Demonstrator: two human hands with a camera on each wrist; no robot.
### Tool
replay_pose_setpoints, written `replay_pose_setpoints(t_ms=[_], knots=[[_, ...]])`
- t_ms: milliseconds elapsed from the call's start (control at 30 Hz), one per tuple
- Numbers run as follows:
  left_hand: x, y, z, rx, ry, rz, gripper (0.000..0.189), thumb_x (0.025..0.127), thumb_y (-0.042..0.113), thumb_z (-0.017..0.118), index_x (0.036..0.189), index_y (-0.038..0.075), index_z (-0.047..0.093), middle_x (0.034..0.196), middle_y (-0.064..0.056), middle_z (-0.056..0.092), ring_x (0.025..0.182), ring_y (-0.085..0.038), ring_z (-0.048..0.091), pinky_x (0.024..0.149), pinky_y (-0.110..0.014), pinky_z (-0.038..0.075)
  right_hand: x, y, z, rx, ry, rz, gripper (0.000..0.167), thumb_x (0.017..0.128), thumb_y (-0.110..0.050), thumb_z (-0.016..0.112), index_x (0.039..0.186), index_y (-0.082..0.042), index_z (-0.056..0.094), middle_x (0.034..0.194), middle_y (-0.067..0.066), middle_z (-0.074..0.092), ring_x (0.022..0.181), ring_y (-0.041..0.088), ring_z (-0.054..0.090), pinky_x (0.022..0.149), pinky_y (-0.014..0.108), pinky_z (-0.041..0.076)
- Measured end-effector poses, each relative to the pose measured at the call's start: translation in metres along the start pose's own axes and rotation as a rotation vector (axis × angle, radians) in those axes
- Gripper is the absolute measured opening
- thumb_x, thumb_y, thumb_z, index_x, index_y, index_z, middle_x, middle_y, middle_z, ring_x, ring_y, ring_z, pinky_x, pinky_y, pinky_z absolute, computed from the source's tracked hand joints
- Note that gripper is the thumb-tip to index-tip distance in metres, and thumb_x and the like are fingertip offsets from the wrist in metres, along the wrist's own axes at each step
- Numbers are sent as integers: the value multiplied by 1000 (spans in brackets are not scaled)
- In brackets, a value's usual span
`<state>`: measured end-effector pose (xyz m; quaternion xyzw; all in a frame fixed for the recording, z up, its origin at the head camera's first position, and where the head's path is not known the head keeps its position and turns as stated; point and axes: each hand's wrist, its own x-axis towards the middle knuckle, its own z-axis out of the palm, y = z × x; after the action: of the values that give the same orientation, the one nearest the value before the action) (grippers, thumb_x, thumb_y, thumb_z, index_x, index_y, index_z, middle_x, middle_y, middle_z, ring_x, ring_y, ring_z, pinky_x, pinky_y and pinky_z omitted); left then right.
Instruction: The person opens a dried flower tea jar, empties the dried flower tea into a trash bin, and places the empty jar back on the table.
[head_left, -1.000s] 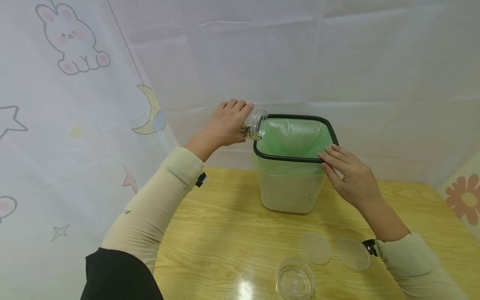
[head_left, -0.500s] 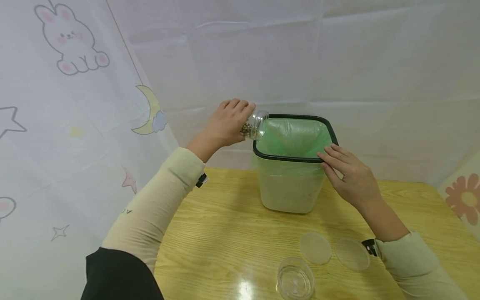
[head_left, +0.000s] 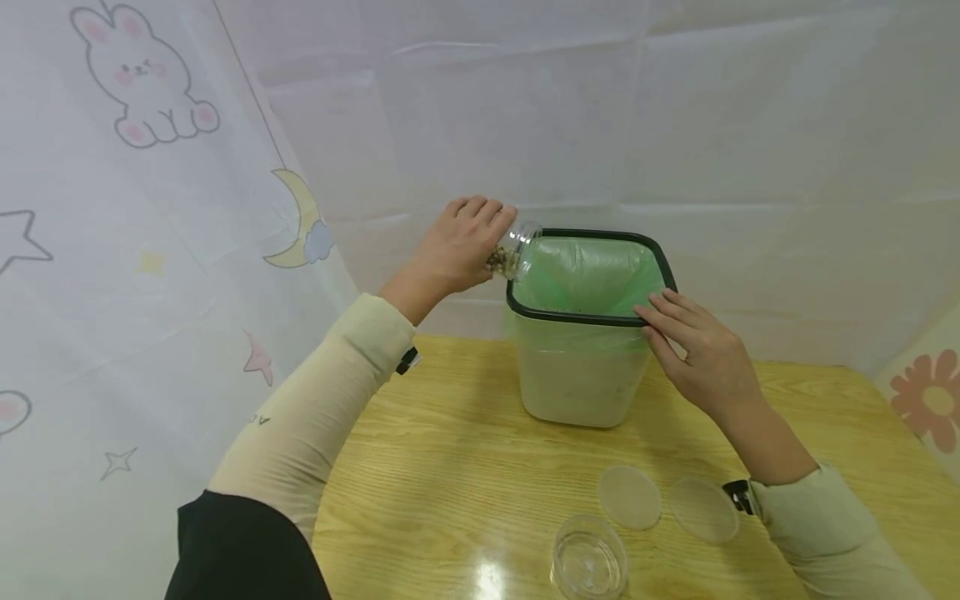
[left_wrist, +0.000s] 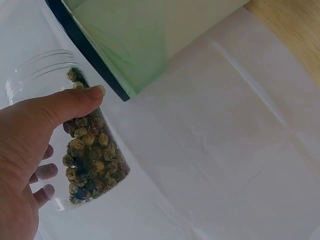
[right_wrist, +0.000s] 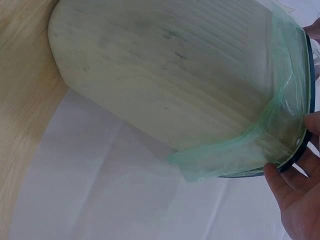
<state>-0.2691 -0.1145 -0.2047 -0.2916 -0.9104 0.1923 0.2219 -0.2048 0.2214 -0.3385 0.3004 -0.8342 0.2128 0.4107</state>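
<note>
My left hand (head_left: 459,250) grips a clear wide-mouthed jar (head_left: 522,243), tipped on its side with its open mouth at the left rim of a trash bin (head_left: 581,383). In the left wrist view, dried flower buds (left_wrist: 92,150) lie along the lower side of the jar, with some dark pieces among them. The thumb lies across the jar near its neck. My right hand (head_left: 701,354) holds the bin's black rim (head_left: 585,317) at the near right corner, fingers over it and thumb outside. A green bag (head_left: 600,267) lines the bin.
On the wooden table (head_left: 420,483), a clear round container (head_left: 591,558) stands near the front edge. Two translucent round lids (head_left: 630,497) lie beside it. A white printed cloth (head_left: 480,108) hangs close behind the bin.
My left hand has shifted slightly right with the jar, bringing its mouth a little farther over the bin. The buds inside have shifted. My right hand stays on the rim.
</note>
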Motion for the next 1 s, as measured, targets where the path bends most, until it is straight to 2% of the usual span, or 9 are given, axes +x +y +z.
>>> replay_pose_setpoints(t_ms=[167, 333, 533, 700, 1000], knots=[[0, -1, 1, -1, 11, 2, 86, 86, 38, 81, 152, 8, 34, 148, -13, 45, 139, -33, 40, 117, -47, 32, 0, -1, 1, -4, 18, -18, 45, 83, -2, 78, 127, -8, 72, 129, 15, 68, 128, 35, 59, 101, 53, 48], [-4, -2, 3, 6, -11, -17, 89, 86, 41, 81, 153, 8, 33, 149, -14, 45, 139, -33, 40, 117, -48, 32, 2, -2, 3, -5, 18, -50, 46, 82, -2, 78, 128, -7, 71, 129, 16, 68, 128, 35, 58, 101, 53, 48], [-6, -3, 4, 14, -8, -13, 89, 85, 42, 81, 153, 8, 33, 149, -13, 44, 138, -33, 40, 116, -47, 32, 0, -6, 2, -1, -6, -19, 46, 83, -2, 78, 128, -8, 71, 130, 16, 67, 129, 36, 58, 106, 49, 45], [-5, -3, 2, 13, 9, -10, 88, 85, 39, 82, 152, 8, 34, 148, -13, 45, 138, -33, 40, 116, -47, 32, 1, -8, 1, -10, 3, -31, 46, 83, -2, 78, 128, -7, 71, 129, 17, 68, 129, 36, 58, 102, 53, 47], [-7, -3, 2, 17, -4, 5, 88, 86, 39, 81, 152, 7, 33, 149, -14, 44, 139, -33, 39, 117, -48, 31, 2, -8, 1, -14, -5, -29, 45, 83, -2, 79, 127, -6, 72, 128, 17, 68, 128, 36, 59, 98, 56, 49]])
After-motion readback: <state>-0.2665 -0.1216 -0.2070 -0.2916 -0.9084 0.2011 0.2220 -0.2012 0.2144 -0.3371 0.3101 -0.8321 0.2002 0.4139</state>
